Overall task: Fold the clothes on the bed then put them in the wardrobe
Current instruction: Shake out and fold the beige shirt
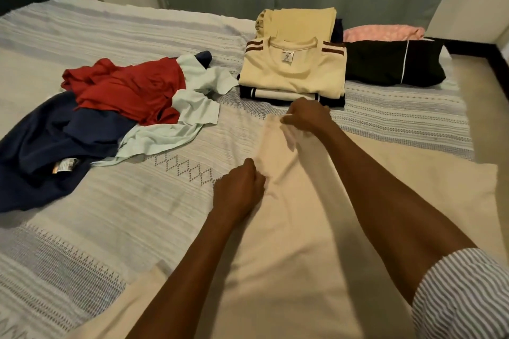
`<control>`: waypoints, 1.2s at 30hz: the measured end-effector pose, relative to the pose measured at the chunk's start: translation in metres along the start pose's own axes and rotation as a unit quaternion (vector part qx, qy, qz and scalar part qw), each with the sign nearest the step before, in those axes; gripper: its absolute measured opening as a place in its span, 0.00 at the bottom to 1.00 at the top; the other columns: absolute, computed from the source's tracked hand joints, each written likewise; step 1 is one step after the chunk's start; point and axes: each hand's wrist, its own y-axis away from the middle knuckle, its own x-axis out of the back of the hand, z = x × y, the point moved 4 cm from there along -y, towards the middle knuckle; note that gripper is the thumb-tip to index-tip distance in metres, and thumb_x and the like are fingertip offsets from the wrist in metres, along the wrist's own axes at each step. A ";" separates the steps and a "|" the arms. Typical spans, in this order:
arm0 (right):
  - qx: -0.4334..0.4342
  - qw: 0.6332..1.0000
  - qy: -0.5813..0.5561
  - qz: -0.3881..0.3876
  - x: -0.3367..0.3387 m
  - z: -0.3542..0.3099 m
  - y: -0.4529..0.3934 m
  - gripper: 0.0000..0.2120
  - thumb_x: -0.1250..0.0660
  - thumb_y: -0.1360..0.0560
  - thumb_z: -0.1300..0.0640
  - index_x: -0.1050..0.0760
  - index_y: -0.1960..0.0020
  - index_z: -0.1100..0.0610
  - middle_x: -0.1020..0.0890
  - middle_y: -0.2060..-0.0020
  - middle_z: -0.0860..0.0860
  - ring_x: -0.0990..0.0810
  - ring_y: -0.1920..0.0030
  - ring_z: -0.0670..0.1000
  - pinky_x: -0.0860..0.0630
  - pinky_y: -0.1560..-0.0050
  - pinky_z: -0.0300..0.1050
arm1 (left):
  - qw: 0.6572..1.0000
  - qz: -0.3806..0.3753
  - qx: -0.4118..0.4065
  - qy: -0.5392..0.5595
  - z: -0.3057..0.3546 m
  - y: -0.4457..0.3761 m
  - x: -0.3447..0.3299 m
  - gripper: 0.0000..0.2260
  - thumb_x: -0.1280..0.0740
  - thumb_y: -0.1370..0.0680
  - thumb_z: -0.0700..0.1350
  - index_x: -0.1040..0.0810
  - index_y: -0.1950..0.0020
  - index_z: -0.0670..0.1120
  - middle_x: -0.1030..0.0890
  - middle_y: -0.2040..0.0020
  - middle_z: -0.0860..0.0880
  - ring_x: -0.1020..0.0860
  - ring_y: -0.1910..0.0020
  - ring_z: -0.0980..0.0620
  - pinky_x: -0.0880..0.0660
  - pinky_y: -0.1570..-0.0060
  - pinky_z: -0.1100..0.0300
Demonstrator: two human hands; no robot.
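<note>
Clothes lay all over the bed (115, 228). A cream cloth (289, 242) was spread flat at 6 o'clock, and I saw both hands on it. My left hand (238, 190) was curled and pinched its left edge. My right hand (308, 115) pinched its far corner. Folded cream tops (294, 69) sat in a stack at 12 o'clock. Red, blue and pale green clothes (124, 107) sat in a messy heap at 10 o'clock.

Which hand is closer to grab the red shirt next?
The left hand. It grips the cream garment on the side nearer the red shirt, which lies crumpled to the left. The right hand is farther away, by the folded stack.
</note>
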 end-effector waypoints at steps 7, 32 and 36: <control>0.083 0.979 -0.185 -0.032 0.031 -0.030 -0.019 0.07 0.27 0.27 0.57 0.15 0.50 0.56 0.18 0.57 0.49 0.21 0.53 0.49 0.28 0.52 0.46 | 0.993 0.033 0.050 0.103 -0.004 0.001 0.009 0.16 0.42 0.21 0.65 0.27 0.56 0.54 0.22 0.62 0.55 0.23 0.60 0.53 0.28 0.59 0.55; 0.235 0.968 -0.037 0.076 -0.047 -0.077 0.076 0.15 0.36 0.23 0.56 0.19 0.39 0.51 0.20 0.42 0.52 0.28 0.35 0.59 0.33 0.40 0.52 | 0.978 -0.031 0.164 0.122 -0.064 0.012 0.031 0.24 0.46 0.17 0.60 0.31 0.66 0.46 0.24 0.65 0.47 0.22 0.58 0.42 0.32 0.61 0.54; 0.346 0.937 0.005 0.048 -0.059 -0.106 0.124 0.13 0.33 0.26 0.57 0.18 0.43 0.46 0.21 0.52 0.52 0.24 0.49 0.59 0.37 0.54 0.47 | 0.974 -0.070 0.168 0.133 -0.075 0.055 0.042 0.25 0.47 0.17 0.59 0.27 0.66 0.46 0.21 0.65 0.45 0.21 0.58 0.43 0.29 0.59 0.55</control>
